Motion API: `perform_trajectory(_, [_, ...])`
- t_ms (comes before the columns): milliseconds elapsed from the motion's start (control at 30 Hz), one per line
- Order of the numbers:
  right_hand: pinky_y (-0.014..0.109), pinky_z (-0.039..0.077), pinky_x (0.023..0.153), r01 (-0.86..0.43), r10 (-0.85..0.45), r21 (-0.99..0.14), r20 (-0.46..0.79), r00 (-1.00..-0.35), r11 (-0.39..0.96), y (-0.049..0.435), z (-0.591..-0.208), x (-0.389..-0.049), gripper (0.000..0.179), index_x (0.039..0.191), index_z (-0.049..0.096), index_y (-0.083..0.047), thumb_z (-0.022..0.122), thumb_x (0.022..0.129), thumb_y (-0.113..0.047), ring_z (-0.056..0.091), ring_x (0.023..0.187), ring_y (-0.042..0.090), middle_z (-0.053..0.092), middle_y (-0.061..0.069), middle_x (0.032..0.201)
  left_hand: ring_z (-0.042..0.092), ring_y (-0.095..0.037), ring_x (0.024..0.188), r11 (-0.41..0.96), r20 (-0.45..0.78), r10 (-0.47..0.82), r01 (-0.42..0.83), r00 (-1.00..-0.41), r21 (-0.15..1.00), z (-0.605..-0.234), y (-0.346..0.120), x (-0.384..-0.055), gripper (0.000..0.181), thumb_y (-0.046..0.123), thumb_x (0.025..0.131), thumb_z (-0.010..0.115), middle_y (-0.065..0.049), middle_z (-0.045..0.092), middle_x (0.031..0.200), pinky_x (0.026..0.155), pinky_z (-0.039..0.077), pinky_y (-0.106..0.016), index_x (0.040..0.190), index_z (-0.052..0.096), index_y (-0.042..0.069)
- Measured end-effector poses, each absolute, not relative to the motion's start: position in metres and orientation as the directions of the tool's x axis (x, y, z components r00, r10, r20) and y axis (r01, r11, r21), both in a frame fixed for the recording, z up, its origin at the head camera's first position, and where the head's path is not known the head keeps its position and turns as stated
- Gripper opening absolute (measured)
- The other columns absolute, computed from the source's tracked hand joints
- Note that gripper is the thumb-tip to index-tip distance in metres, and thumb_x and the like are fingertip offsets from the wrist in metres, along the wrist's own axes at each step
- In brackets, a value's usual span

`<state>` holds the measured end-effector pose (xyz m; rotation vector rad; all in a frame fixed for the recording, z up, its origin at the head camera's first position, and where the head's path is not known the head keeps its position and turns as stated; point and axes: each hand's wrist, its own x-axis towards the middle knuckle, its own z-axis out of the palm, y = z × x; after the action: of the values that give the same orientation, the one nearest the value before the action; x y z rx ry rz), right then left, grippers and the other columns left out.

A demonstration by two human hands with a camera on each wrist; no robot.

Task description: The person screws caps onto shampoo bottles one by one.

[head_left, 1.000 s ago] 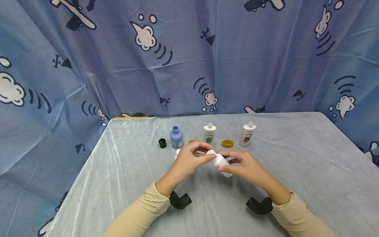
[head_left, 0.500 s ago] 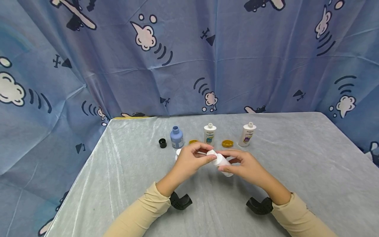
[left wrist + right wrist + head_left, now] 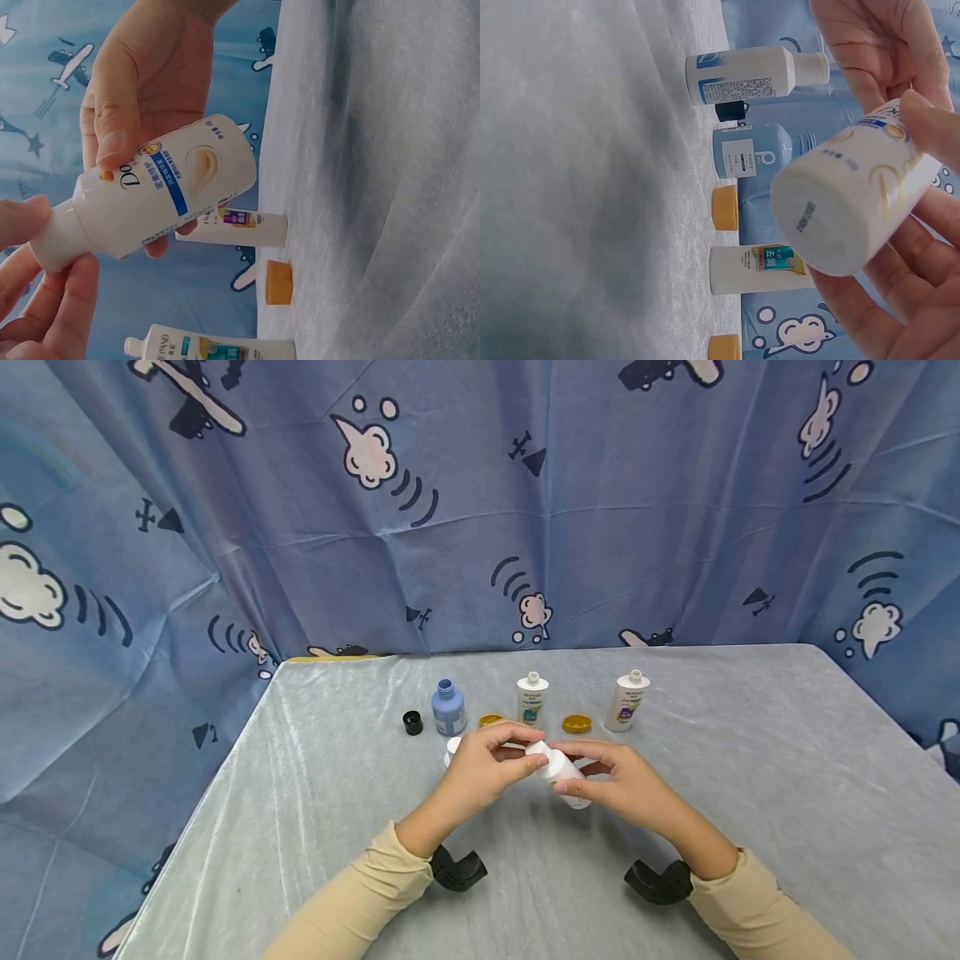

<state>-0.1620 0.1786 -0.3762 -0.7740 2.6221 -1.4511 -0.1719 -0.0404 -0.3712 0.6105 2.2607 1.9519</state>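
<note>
Above the middle of the table, a white Dove bottle (image 3: 567, 781) is held tilted between both hands, its capped end pointing up and left. My right hand (image 3: 622, 778) grips the body, with the thumb across the printed side, as the left wrist view shows. My left hand (image 3: 480, 766) pinches the white cap (image 3: 60, 236) at the neck between thumb and fingers. The bottle's round base faces the camera in the right wrist view. Behind the hands stand an uncapped blue bottle (image 3: 448, 712) and two uncapped white bottles, one with a teal label (image 3: 531, 697), one with purple (image 3: 627, 700).
A black cap (image 3: 412, 722) lies left of the blue bottle. Two yellow caps lie near the white bottles, one (image 3: 577, 723) between them and one (image 3: 491, 719) partly behind my left hand. Another white bottle (image 3: 742, 75), topped with a white cap, stands mostly hidden behind that hand.
Both hands stay in nearly the same place on the bottle and its cap. Nothing on the table has moved.
</note>
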Motion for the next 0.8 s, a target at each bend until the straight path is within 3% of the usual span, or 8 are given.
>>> perform_trajectory(500, [0.026,0.057,0.084,-0.387,-0.446,-0.822,0.186,-0.875,0.417,0.1792,-0.3723,-0.1608,0.044,0.127,0.067,-0.003,0.077,0.087,-0.018,0.06,0.105,0.0,0.066,0.015,0.129,0.071,-0.014,0.095,0.133,0.113,0.312,0.161,-0.943,0.978,-0.3692,-0.0403,-0.1703,0.027,0.015,0.087,0.077,-0.011,0.068,0.12,0.079,0.059,-0.022,0.112,0.072,0.008])
perform_trajectory(800, [0.026,0.058,0.084,-0.403,-0.454,-0.81,0.193,-0.87,0.427,0.18,-0.3744,-0.161,0.043,0.127,0.067,-0.002,0.076,0.088,-0.017,0.063,0.103,0.005,0.066,0.016,0.128,0.07,-0.018,0.099,0.117,0.16,0.345,0.212,-0.925,0.97,-0.3692,-0.0405,-0.1695,0.026,0.009,0.089,0.074,-0.015,0.067,0.12,0.082,0.059,-0.021,0.113,0.072,0.002])
